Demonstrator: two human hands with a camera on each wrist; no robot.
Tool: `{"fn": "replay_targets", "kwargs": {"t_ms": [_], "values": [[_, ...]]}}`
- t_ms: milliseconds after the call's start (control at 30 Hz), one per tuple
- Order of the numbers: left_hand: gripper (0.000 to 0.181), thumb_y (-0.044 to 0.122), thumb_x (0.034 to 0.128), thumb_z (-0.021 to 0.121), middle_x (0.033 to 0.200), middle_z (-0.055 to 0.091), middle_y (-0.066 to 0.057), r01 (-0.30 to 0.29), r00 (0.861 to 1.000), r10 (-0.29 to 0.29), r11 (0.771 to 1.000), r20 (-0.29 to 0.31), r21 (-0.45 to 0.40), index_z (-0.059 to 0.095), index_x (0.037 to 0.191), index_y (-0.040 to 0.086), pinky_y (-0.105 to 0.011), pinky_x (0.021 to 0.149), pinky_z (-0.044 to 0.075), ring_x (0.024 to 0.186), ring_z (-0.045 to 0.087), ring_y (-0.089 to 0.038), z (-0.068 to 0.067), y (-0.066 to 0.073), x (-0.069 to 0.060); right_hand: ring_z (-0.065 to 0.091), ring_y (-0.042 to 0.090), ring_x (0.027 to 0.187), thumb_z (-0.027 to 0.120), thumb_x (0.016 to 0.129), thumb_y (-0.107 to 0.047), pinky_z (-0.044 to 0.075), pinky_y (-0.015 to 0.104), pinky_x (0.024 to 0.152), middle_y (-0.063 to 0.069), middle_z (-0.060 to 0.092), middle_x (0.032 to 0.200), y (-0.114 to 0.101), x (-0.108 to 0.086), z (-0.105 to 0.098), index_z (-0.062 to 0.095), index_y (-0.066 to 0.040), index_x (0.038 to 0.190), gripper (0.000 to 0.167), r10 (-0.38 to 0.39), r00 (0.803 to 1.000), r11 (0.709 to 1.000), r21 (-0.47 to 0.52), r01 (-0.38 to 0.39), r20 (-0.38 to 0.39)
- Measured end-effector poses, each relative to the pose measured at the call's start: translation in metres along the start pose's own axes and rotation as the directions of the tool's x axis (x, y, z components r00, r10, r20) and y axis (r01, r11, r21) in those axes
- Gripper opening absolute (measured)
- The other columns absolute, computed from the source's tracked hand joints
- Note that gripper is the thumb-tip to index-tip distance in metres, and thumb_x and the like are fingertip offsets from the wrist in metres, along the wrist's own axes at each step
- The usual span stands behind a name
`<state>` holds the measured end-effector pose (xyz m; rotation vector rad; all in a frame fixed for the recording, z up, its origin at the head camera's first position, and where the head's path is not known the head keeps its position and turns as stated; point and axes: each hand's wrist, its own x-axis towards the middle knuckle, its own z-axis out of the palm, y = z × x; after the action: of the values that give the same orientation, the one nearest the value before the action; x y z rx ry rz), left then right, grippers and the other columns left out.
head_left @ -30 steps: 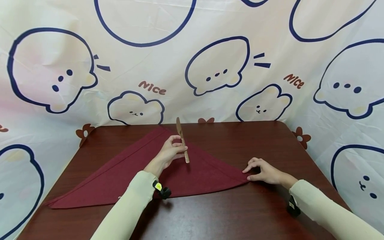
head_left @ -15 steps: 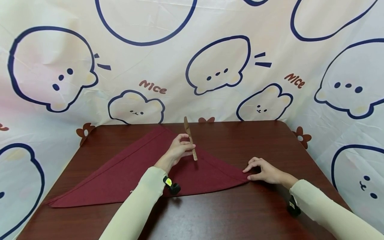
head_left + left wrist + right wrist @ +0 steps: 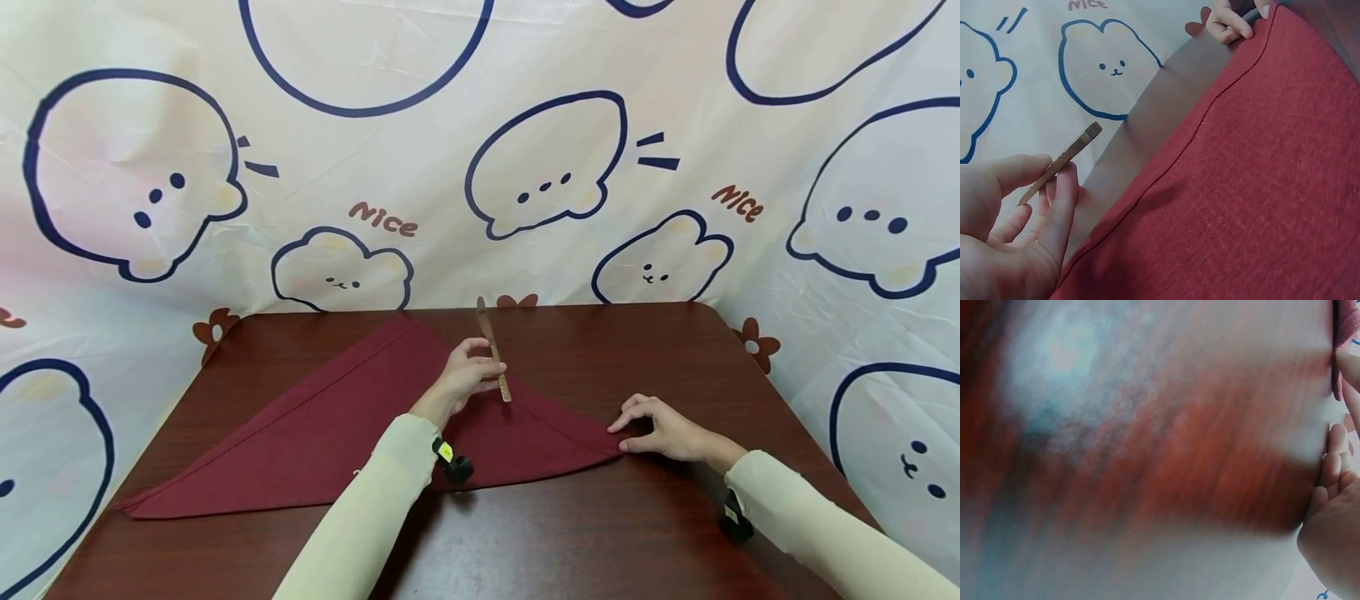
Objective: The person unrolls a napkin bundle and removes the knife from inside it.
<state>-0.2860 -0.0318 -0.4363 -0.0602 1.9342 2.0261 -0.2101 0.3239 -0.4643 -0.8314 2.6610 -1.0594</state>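
Note:
A dark red cloth napkin, folded into a wide triangle, lies flat across the table. My left hand pinches a gold-coloured table knife by its patterned handle and holds it above the cloth, blade up and towards the back wall. In the left wrist view the handle of the knife sits between thumb and fingers. At the napkin's right corner my right hand pinches the cloth tip between thumb and forefinger. Only part of that right hand shows at the edge of the right wrist view.
The dark brown wooden table is shiny at the front. Behind and on both sides hangs a pale backdrop with blue cartoon outlines. A black wrist camera hangs low over the napkin's front edge.
My left hand has moved right across the napkin, carrying the knife with it. The right hand has stayed at the napkin's corner.

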Motion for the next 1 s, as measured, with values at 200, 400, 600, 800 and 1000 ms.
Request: {"fn": "replay_targets", "kwargs": {"t_ms": [200, 400, 600, 800, 1000], "values": [[0.053, 0.004, 0.0936, 0.069, 0.112, 0.063, -0.014, -0.002, 1.0, 0.002, 1.0, 0.009, 0.004, 0.043, 0.139, 0.008, -0.043, 0.095, 0.058, 0.093, 0.066, -0.019, 0.008, -0.001, 0.002, 0.047, 0.0, 0.103, 0.081, 0.085, -0.023, 0.04, 0.025, 0.092, -0.001, 0.06, 0.108, -0.001, 0.0, 0.0, 0.079, -0.02, 0.105, 0.02, -0.001, 1.0, 1.0, 0.005, 0.001, -0.004], [0.055, 0.004, 0.0933, 0.069, 0.12, 0.062, -0.018, 0.001, 1.0, -0.001, 1.0, 0.014, -0.008, 0.042, 0.141, 0.008, -0.042, 0.095, 0.058, 0.095, 0.066, -0.019, 0.015, 0.001, 0.006, 0.047, 0.0, 0.102, 0.081, 0.085, -0.02, 0.04, 0.024, 0.091, 0.001, 0.061, 0.107, -0.003, -0.001, -0.001, 0.079, -0.018, 0.105, 0.02, -0.022, 1.0, 1.0, 0.011, 0.022, -0.013], [0.056, 0.003, 0.0933, 0.069, 0.121, 0.063, -0.02, 0.011, 1.0, -0.011, 1.0, 0.013, -0.026, 0.042, 0.142, 0.006, -0.041, 0.093, 0.059, 0.096, 0.068, -0.019, 0.025, 0.002, 0.009, 0.048, 0.0, 0.102, 0.081, 0.085, -0.02, 0.04, 0.024, 0.091, 0.001, 0.061, 0.106, -0.004, -0.001, -0.001, 0.079, -0.017, 0.105, 0.02, -0.023, 1.0, 1.0, 0.019, 0.023, -0.014], [0.056, 0.0, 0.0924, 0.069, 0.118, 0.065, -0.02, 0.009, 1.0, -0.009, 0.999, 0.009, -0.054, 0.042, 0.141, 0.004, -0.04, 0.091, 0.06, 0.093, 0.069, -0.019, 0.039, 0.004, 0.014, 0.048, 0.0, 0.101, 0.082, 0.085, -0.019, 0.04, 0.024, 0.09, 0.002, 0.061, 0.105, -0.003, -0.001, -0.001, 0.079, -0.016, 0.105, 0.02, -0.035, 0.999, 0.999, 0.024, 0.035, -0.021], [0.056, 0.0, 0.0925, 0.069, 0.118, 0.065, -0.021, 0.02, 1.0, -0.019, 0.999, 0.009, -0.045, 0.043, 0.141, 0.004, -0.04, 0.09, 0.06, 0.091, 0.07, -0.019, 0.049, 0.002, 0.016, 0.048, 0.0, 0.102, 0.081, 0.085, -0.021, 0.04, 0.025, 0.091, 0.0, 0.061, 0.107, -0.002, -0.001, 0.0, 0.079, -0.018, 0.105, 0.02, -0.015, 1.0, 1.0, 0.018, 0.015, -0.016]]}}
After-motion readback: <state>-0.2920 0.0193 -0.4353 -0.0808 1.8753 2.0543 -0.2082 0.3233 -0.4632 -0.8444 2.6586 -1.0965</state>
